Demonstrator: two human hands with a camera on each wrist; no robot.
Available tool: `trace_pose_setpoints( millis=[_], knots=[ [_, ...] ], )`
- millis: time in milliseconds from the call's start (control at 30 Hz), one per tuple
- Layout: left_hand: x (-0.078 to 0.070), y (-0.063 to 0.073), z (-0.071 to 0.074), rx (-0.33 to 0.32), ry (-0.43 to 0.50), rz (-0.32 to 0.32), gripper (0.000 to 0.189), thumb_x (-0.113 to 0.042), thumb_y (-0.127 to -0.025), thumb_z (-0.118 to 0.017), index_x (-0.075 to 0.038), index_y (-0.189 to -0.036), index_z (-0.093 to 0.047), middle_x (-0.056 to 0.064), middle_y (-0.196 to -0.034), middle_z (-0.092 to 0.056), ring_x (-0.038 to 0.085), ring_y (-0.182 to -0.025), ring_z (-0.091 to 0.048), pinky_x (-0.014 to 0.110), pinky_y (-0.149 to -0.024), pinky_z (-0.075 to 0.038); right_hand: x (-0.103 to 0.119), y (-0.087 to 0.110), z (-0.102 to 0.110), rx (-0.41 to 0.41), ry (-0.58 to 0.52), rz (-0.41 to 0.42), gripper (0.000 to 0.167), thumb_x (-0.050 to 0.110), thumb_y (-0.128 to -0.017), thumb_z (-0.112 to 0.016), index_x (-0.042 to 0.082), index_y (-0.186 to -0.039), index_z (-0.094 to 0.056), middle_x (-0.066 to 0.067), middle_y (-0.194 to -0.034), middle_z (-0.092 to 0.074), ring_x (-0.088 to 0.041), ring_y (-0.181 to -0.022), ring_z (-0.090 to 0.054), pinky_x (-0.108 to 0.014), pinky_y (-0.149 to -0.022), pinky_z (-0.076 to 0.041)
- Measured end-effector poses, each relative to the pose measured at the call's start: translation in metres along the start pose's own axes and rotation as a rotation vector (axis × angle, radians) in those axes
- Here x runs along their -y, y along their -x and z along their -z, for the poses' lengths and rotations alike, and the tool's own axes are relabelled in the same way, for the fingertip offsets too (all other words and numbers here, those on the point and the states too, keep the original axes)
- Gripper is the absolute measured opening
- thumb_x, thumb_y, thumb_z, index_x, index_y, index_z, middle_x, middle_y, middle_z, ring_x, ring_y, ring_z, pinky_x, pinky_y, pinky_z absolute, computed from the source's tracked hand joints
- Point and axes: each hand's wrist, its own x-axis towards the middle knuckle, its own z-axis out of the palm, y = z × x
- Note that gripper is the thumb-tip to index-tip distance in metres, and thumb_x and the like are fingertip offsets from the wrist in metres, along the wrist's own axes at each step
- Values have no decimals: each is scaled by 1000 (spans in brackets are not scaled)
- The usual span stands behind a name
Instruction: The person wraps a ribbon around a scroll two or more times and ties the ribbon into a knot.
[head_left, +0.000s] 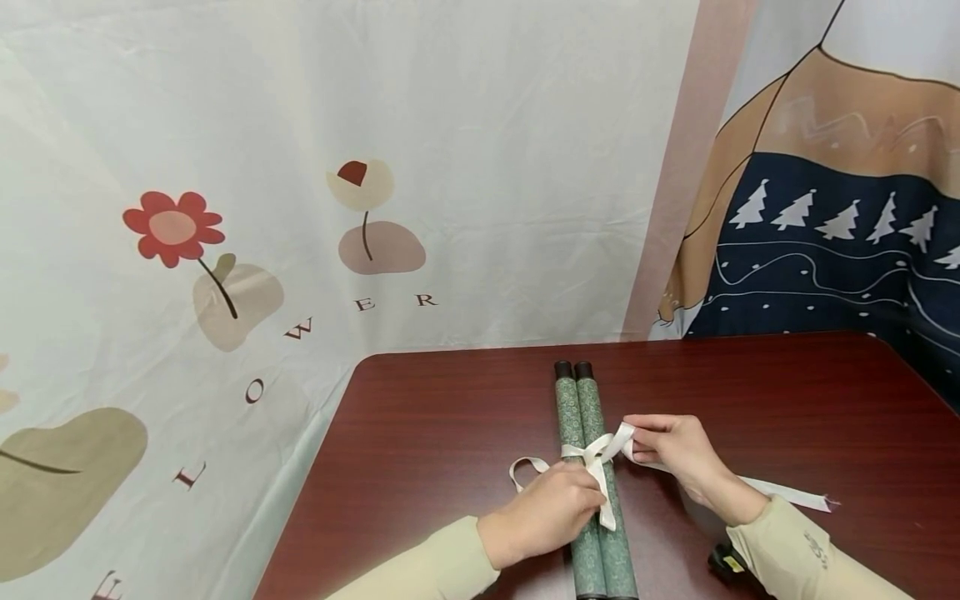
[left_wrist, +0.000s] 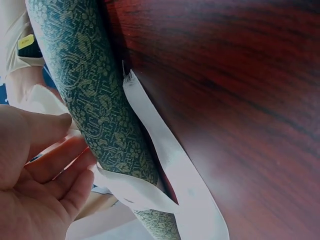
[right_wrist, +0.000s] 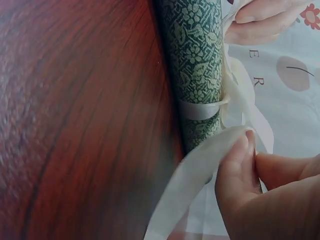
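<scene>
Two green patterned scrolls (head_left: 592,404) with black end knobs lie side by side on the dark red table. A white ribbon (head_left: 574,451) passes around both and crosses in a loose knot on top. My right hand (head_left: 678,454) is just right of the scrolls and pinches a ribbon length between thumb and fingertips, plain in the right wrist view (right_wrist: 280,190). Over the scrolls, below the knot, my left hand (head_left: 551,508) pinches ribbon near a hanging tail (head_left: 606,500). In the left wrist view, its thumb and curled fingers (left_wrist: 75,192) are beside one scroll (left_wrist: 95,100).
A ribbon loop (head_left: 525,467) lies left of the scrolls; a frayed ribbon end (head_left: 813,500) stretches right, past my right wrist. A black object with a yellow label (head_left: 727,562) is by my right sleeve. Printed cloth (head_left: 510,167) hangs behind the table (head_left: 435,417).
</scene>
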Motion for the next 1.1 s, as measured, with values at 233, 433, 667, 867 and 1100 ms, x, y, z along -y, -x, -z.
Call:
trace_pose_setpoints(
  millis=[233, 433, 667, 867, 1100],
  knots=[
    [-3, 0, 0, 52, -142, -45, 7, -17, -92, -77, -22, -88, -77, -14, -88, -68, 7, -89, -61, 23, -89, -48, 0, 0, -2, -8, -1, 3, 39, -7, -98, -60, -21, -134, -57, -13, -106, -75, -10, -81, -73, -30, -75, -62],
    [-4, -1, 1, 76, -138, -45, 7, -16, -90, -77, -22, -87, -76, -13, -86, -66, 7, -88, -60, 22, -89, -48, 3, 1, -3, -8, -17, 3, 41, -1, -96, -62, -21, -133, -58, -8, -105, -76, -12, -83, -73, -29, -77, -61],
    [-7, 1, 4, 117, -207, -61, 16, -16, -74, -81, -23, -85, -72, -13, -86, -60, 8, -90, -58, 23, -87, -47, 2, -1, -8, -66, 85, 11, 44, 11, -94, -78, -14, -128, -66, -5, -99, -78, -7, -80, -71, -26, -73, -60],
    [-6, -2, 4, 127, -160, -28, 17, -14, -75, -79, -23, -87, -72, -13, -84, -60, 6, -88, -58, 21, -86, -47, 0, 0, -9, -61, 47, 40, 48, -1, -93, -75, -17, -135, -58, -4, -91, -76, -4, -78, -69, -24, -70, -60],
    [4, -10, 3, -115, 83, 139, 10, -4, -89, -71, -11, -94, -77, -6, -84, -71, 8, -83, -66, 21, -85, -52, 0, 0, -10, -61, 30, 30, 40, 1, -91, -78, -16, -126, -65, -3, -90, -76, -6, -76, -70, -26, -68, -60]
  ],
)
